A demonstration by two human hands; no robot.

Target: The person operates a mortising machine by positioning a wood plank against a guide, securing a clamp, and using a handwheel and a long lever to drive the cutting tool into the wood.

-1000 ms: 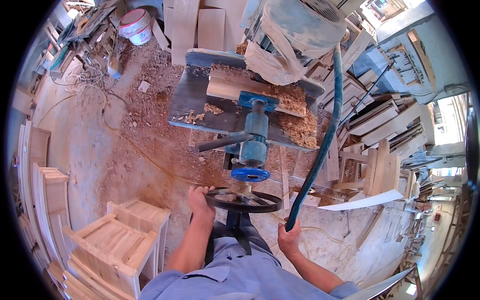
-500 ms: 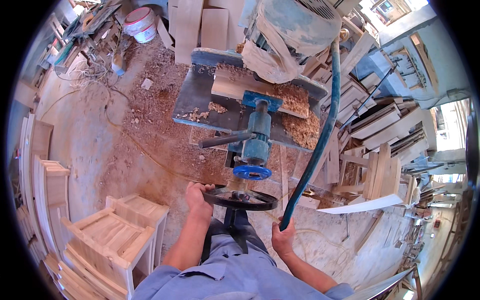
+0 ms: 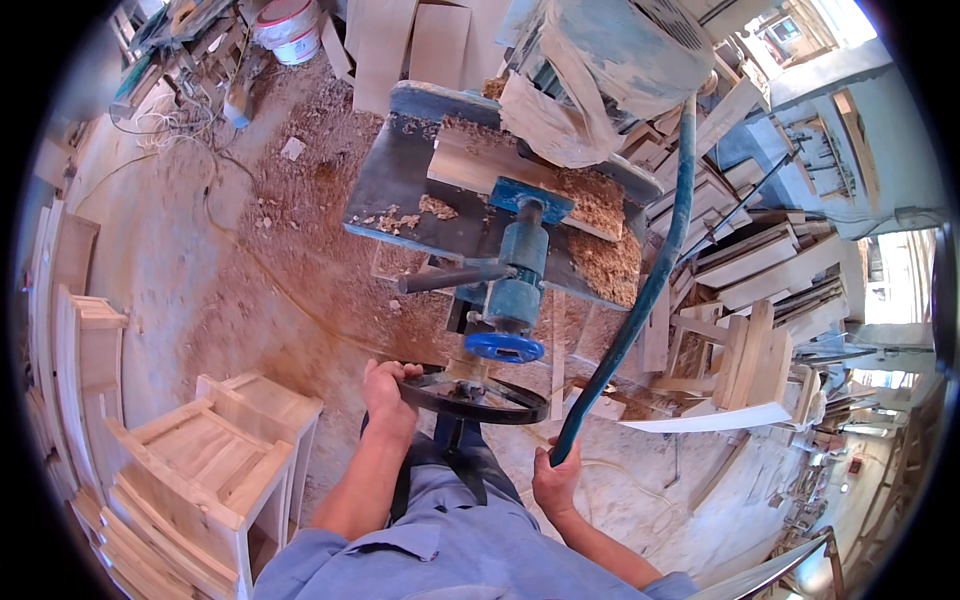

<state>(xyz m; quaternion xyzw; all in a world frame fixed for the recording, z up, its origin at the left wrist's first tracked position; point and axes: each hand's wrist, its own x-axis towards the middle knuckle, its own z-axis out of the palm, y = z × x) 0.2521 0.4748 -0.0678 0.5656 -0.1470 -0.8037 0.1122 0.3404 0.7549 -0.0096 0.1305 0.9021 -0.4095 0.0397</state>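
Note:
My left hand (image 3: 388,390) is closed on the left rim of a black handwheel (image 3: 475,412) close in front of my body. My right hand (image 3: 557,482) grips the lower end of a long blue-green lever (image 3: 640,300) that curves up along the machine's right side. Beyond the wheel, a wooden workpiece (image 3: 468,163) lies on the dark machine table (image 3: 385,180). A blue clamp (image 3: 520,245) with a side bar and a small blue handwheel (image 3: 503,347) presses against the piece. Cloth-like sheeting (image 3: 560,120) hangs beneath the motor housing (image 3: 635,50) and hides the tool.
Wood chips (image 3: 605,265) lie heaped on the table's right part. Wooden frames (image 3: 200,450) stand at the near left. Stacked boards (image 3: 770,260) fill the right side. A cable (image 3: 270,285) runs across the chip-strewn floor, and a white bucket (image 3: 290,32) stands at the far left.
The view has turned slightly, so the machine's top sits further right and the lever's lower end a little further left. Both hands keep their holds; the workpiece still lies under the clamp.

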